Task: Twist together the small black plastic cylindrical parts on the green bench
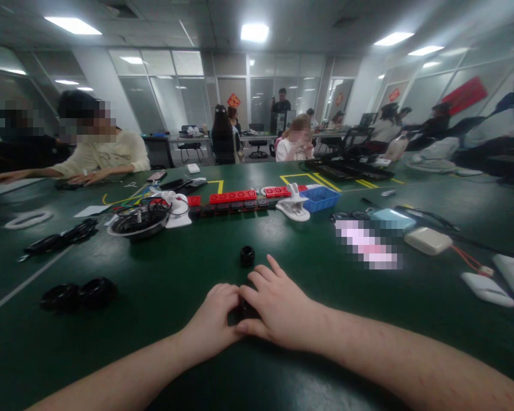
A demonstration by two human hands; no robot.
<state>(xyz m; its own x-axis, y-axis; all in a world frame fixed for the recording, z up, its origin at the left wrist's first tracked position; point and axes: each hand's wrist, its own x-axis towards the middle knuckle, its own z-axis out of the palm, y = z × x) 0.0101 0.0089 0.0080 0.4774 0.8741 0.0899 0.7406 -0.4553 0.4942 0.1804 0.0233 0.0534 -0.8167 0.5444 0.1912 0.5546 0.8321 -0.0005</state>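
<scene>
My left hand [216, 314] and my right hand [274, 302] meet in front of me, low over the green table. Between them, mostly covered by the fingers, is a dark round part [248, 311], and the fingers of both hands curl around it. The right index or little finger sticks up; the other fingers bend over the part. Just beyond the hands stands a small black ring-shaped part [247, 256] with a hollow top. Two larger black ring-shaped parts, one [60, 297] beside the other [97, 293], lie to the left.
A metal bowl [124, 228] of cables, a red and black row of sockets [232, 197], a white clip stand [294, 204] and a blue bin [323, 199] stand farther back. At right lie a beige box [428, 241] and white devices [488, 289]. People sit around the table [175, 262].
</scene>
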